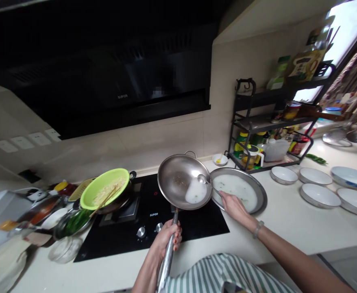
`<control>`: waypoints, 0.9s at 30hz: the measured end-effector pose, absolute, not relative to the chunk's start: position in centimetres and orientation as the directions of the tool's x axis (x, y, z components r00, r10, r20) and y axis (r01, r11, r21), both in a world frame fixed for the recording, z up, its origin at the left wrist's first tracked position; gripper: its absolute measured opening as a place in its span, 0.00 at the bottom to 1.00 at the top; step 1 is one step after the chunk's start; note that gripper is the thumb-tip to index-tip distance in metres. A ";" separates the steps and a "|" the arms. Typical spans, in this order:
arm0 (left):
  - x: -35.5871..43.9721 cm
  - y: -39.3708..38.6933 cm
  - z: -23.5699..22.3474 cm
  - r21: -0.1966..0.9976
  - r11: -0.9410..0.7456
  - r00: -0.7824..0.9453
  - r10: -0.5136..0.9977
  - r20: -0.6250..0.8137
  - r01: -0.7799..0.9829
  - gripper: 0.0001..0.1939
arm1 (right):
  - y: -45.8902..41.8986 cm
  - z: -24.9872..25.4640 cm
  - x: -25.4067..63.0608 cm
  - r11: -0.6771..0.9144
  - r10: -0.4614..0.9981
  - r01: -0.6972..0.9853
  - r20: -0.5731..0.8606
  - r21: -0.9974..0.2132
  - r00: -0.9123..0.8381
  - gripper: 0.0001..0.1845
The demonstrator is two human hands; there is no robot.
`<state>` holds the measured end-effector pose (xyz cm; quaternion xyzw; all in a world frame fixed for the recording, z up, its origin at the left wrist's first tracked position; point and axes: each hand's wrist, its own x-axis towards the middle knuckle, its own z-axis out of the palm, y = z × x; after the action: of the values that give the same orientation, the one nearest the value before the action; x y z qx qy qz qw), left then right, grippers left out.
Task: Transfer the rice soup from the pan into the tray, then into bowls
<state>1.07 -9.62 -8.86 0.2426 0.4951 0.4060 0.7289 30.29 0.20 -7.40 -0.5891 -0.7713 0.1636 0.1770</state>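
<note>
My left hand [168,236] is wrapped around the long metal handle of a wok [175,179], which sits over the right side of the black gas stove and tips toward the right. A pool of cloudy white liquid [196,192] with small dark bits lies in the wok's right side. My right hand [233,205] grips a metal spoon [202,179], its bowl at the edge of that pool inside the wok. Beneath my right hand stands a wide metal basin [261,194] of similar white liquid, close against the wok's right rim.
On the stove's left, a lime-green colander [88,195] holds pale food and chopsticks [105,201]. Several shallow bowls [320,195] stand on the right counter. A black spice rack [248,126] is behind the basin, beside a small white dish [220,159]. The range hood [120,114] hangs above.
</note>
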 end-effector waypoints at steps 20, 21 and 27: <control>1.1 -9.7 -8.9 0.754 0.551 0.158 0.832 -0.532 -0.359 0.22 | -1.0 -5.0 31.0 -0.340 0.940 0.129 -0.342 -0.931 0.006 0.19; 1.1 -9.7 -8.9 0.753 0.551 0.158 0.831 -0.533 -0.359 0.22 | -1.1 -4.8 31.1 -0.347 0.937 0.129 -0.349 -0.929 0.007 0.20; 1.0 -9.7 -9.0 0.758 0.547 0.156 0.834 -0.529 -0.354 0.21 | -1.8 -3.6 31.8 -0.397 0.918 0.098 -0.396 -0.912 0.035 0.19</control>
<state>1.04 -9.69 -8.98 0.2387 0.5028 0.4115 0.7217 31.81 -1.82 -3.61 -0.6196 -0.4099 0.5610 0.3652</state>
